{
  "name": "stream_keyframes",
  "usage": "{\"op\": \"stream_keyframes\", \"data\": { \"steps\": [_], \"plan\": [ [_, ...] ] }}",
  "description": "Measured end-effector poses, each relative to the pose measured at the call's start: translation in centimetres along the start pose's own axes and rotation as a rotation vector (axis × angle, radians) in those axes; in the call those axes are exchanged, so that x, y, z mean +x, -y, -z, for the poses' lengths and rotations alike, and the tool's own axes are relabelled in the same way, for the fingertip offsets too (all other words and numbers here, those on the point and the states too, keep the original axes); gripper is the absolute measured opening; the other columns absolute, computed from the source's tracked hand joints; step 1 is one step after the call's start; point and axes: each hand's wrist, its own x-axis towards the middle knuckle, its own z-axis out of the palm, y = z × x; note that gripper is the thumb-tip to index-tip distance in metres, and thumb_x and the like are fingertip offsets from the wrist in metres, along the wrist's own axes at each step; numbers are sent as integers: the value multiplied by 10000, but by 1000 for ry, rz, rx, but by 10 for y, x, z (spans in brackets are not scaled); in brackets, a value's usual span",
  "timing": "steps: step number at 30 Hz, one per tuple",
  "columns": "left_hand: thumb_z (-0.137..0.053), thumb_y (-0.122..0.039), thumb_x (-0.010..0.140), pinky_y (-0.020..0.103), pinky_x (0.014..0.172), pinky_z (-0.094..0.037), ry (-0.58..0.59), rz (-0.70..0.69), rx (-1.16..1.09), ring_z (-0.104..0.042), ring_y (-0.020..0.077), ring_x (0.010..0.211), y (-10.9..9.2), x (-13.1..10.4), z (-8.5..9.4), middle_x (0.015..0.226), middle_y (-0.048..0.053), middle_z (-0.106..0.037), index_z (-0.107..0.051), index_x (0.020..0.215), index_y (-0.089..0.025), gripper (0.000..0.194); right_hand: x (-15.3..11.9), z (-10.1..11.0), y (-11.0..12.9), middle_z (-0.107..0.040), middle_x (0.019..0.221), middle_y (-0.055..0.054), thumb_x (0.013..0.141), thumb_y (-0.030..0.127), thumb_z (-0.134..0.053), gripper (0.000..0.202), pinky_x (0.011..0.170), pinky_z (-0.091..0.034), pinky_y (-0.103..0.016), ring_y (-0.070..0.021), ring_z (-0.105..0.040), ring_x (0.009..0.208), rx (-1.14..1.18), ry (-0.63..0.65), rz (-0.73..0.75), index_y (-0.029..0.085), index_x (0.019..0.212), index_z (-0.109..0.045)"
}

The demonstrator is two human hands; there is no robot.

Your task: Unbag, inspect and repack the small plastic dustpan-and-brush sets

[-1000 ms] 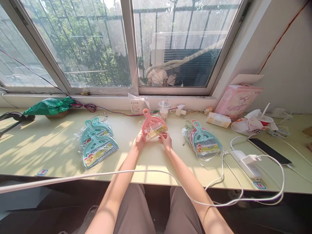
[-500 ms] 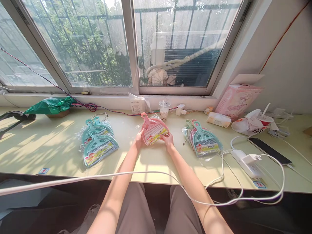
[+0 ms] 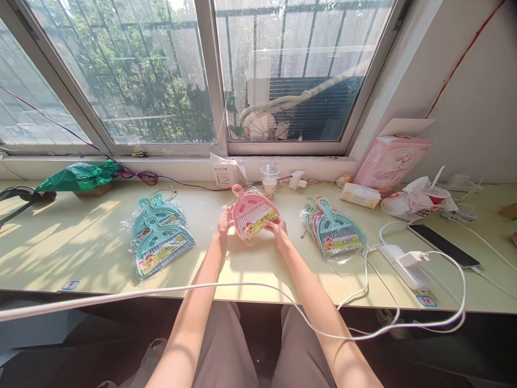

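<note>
Between my two hands is a pink dustpan and brush set (image 3: 254, 213) in clear plastic wrap, tilted, its handle pointing toward the window. My left hand (image 3: 224, 221) grips its left edge, with the fingers partly hidden behind it. At its lower right corner, my right hand (image 3: 277, 229) holds it with the thumb on the front, by the yellow label. Several wrapped teal dustpan sets (image 3: 161, 237) lie overlapping on the left of the table. On the right lies another pile, with a teal dustpan set (image 3: 339, 231) on top and pink and green ones partly covered beneath.
A plastic cup with a straw (image 3: 270, 180) stands just behind the pink set. A white cable (image 3: 177, 290) crosses low in front of my arms to a power strip (image 3: 406, 268). To the right are a phone (image 3: 443, 246), tissue pack (image 3: 359, 195) and pink box (image 3: 393, 161).
My left hand has shifted slightly left and up along the dustpan's edge. The pink set looks slightly raised and nearer. The whole view has moved a little.
</note>
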Motion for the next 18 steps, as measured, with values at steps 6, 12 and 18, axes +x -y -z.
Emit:
{"op": "stream_keyframes", "data": {
  "steps": [6, 12, 18],
  "plan": [
    [-693, -623, 864, 413, 868, -566, 22, 69, 129, -683, 307, 1026, 6, -7, -7, 1035, 140, -751, -725, 986, -182, 459, 3, 1, -10, -767, 1033, -68, 629, 334, -786, 368, 962, -599, -433, -264, -721, 1049, 99, -81, -3, 202, 951, -666],
    [-621, -501, 962, 317, 817, -560, -189, 117, 22, -702, 218, 1003, 11, -5, -12, 1028, 86, -760, -712, 1064, -214, 318, -1, -7, -10, -759, 1096, -92, 631, 389, -816, 503, 894, -627, -468, -296, -717, 1061, 95, 51, 40, 208, 1061, -628],
    [-600, -599, 948, 390, 915, -566, 14, 82, -43, -694, 267, 1107, 3, -8, -9, 1106, 114, -755, -709, 1194, -229, 457, -5, -13, -9, -753, 1080, -91, 646, 392, -808, 529, 887, -634, -448, -278, -714, 1044, 85, -73, 101, 218, 1105, -610]
  ]
}}
